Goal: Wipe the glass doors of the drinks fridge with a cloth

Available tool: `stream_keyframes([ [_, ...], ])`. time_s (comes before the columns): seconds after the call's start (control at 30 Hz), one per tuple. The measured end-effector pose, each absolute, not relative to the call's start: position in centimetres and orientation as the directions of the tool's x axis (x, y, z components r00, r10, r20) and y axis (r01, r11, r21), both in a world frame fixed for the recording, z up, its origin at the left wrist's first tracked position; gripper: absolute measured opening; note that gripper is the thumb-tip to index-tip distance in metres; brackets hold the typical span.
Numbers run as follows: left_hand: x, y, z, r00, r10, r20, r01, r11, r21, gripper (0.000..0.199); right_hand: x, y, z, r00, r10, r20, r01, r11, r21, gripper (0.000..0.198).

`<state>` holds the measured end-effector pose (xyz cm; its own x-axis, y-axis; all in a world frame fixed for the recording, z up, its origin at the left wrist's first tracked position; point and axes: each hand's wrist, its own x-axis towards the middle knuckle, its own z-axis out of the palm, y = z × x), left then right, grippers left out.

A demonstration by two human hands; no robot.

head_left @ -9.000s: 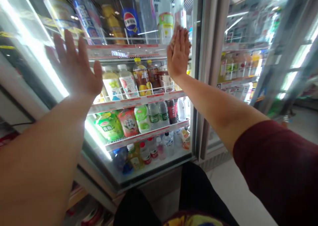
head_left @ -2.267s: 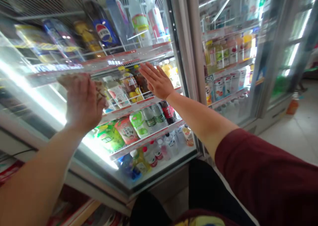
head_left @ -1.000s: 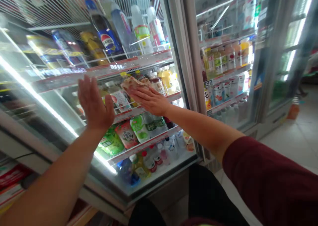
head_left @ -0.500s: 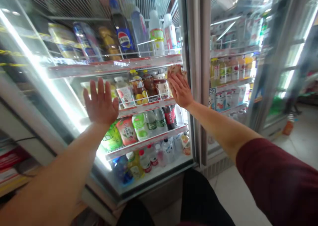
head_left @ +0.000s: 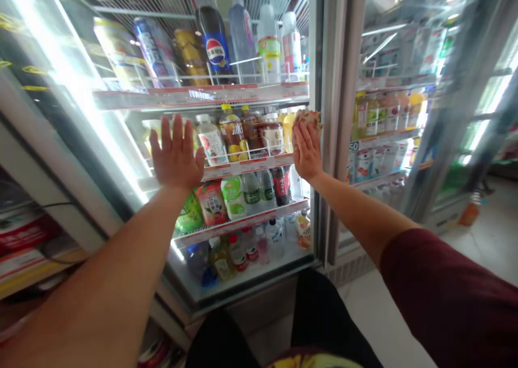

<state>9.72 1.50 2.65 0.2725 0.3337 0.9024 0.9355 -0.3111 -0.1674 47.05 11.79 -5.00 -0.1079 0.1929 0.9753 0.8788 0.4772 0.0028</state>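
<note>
My left hand [head_left: 178,155] lies flat against the glass door [head_left: 259,275] of a lit drinks fridge, fingers spread and nothing in it. At the right side of the same door, my right hand [head_left: 306,152] presses a crumpled, brown-and-cream patterned cloth [head_left: 306,118] to the glass, near the metal door frame [head_left: 334,120]. The cloth shows above the fingers; the part under the palm is hidden. Behind the glass, between the hands, stand a white-capped bottle [head_left: 211,141] and a yellow-capped tea bottle [head_left: 233,133].
A cola bottle [head_left: 213,39] and cans stand on the upper shelf [head_left: 243,94]; more bottles fill the lower shelves. To the right is another glass-doored fridge [head_left: 388,157]. A rack with packaged goods [head_left: 24,230] is close on the left. An orange bottle [head_left: 469,211] stands on the floor.
My right hand and the cloth have slid down and slightly right over the glass. The left hand keeps its place on the door. The whole view has shifted a little.
</note>
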Motion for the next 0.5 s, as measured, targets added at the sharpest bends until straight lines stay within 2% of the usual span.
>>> stream_keyframes([
  [0.17,9.5,1.6,2.1,0.269,0.337,0.902,0.937,-0.308,-0.165,0.074,48.4,10.1,-11.1,-0.122,0.25,0.961,0.895,0.446,-0.002,0.057],
  [0.3,8.5,0.7,-4.2,0.345,0.331,0.878,0.916,-0.325,-0.237,0.069,50.3,8.3,-16.6,-0.249,0.27,0.93,0.869,0.486,0.091,0.051],
  [0.37,7.7,0.1,-8.6,0.415,0.341,0.843,0.888,-0.352,-0.295,0.062,50.8,8.2,-16.9,-0.279,0.261,0.924,0.86,0.496,0.12,0.05],
  [0.5,6.2,0.0,-14.7,0.424,0.348,0.836,0.887,-0.346,-0.306,0.071,49.3,9.4,-13.8,-0.228,0.239,0.944,0.857,0.51,0.077,0.054],
])
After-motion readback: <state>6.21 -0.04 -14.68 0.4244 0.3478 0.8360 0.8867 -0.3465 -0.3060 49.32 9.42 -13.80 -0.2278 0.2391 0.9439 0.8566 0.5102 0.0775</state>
